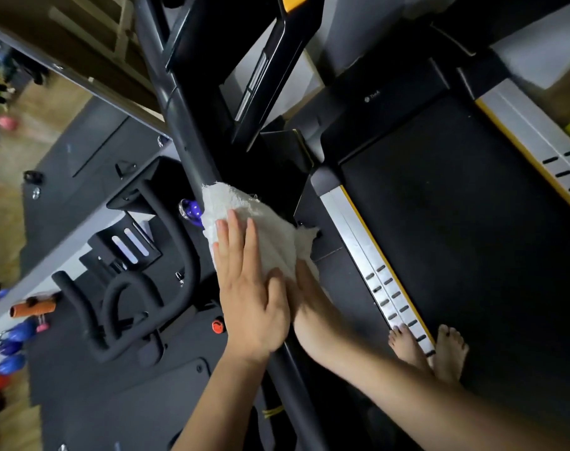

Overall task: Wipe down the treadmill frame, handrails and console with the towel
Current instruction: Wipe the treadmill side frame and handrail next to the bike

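Note:
A white frayed towel point(244, 219) is draped over the treadmill's dark left handrail point(182, 125), which runs from top centre down to the bottom. My left hand point(247, 288) lies flat on the towel's left side with straight fingers. My right hand point(313, 301) presses the towel's right side against the rail; its fingertips are hidden under the cloth. The console point(244, 53) is at the top, the black belt point(456, 239) on the right.
My bare feet point(430, 349) stand on the belt and the silver side rail point(358, 242). An exercise bike with black handlebars point(120, 307) stands close on the left. Coloured kettlebells point(13, 340) and an orange grip lie on the floor at far left.

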